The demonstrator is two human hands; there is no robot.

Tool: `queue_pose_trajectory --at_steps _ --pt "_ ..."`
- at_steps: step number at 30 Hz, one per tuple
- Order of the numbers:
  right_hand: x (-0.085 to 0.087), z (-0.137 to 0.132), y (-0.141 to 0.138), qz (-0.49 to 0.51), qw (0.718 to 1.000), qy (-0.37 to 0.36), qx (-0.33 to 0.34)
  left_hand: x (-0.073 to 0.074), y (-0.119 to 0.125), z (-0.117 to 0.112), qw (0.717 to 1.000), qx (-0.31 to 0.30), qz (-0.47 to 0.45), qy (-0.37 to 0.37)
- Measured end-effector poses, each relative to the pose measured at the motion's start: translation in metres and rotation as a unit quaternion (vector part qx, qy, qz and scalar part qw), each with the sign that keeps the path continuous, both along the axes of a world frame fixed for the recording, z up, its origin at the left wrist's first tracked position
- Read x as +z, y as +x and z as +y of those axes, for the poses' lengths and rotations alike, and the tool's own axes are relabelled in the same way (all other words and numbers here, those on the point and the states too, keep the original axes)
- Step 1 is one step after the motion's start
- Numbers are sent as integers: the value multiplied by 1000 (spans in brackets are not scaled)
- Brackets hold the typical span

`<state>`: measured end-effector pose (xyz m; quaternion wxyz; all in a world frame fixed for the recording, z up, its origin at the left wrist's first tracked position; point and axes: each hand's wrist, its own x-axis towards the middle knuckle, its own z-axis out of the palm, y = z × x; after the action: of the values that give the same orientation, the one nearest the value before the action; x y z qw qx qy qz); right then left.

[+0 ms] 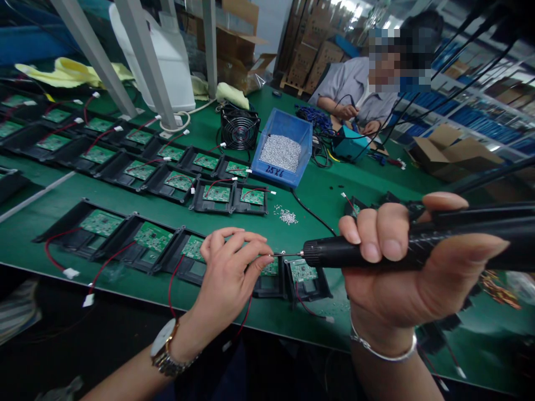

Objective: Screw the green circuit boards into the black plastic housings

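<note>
My right hand [388, 262] is wrapped around a black electric screwdriver [334, 253], held level with its thin bit [288, 254] pointing left. At the bit's tip, the thumb and forefinger of my left hand [232, 262] are pinched together; whatever is between them is too small to make out. Below both hands stands a row of black plastic housings [119, 234] with green circuit boards [152, 240] inside and red wires ending in white connectors. My left hand partly covers the middle housings. A small heap of loose screws [288, 216] lies just beyond.
A blue bin [307, 147] full of small screws stands behind the heap, beside a black fan [239, 129]. More housings [179, 184] fill rows at the back left, near metal posts and a white jug [167, 72]. A co-worker [355, 89] sits across the table.
</note>
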<state>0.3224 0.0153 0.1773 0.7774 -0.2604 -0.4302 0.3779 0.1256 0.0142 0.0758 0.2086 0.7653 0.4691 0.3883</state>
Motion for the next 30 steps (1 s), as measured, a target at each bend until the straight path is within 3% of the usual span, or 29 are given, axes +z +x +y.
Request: queue_pose_trajectory --at_steps 11,20,25,30 --pt "3 -1 0 -8 1000 -12 -24 1 0 0 1000 -1 11 8" --pt "-3 -6 -2 -15 1000 1 1 -2 -3 3 998 -22 46 29" --pt "-13 -10 3 -60 998 -1 -6 -7 -9 -4 992 -29 122 11" --pt "-31 -17 5 -103 994 -9 29 -13 -6 -10 987 -2 161 -22"
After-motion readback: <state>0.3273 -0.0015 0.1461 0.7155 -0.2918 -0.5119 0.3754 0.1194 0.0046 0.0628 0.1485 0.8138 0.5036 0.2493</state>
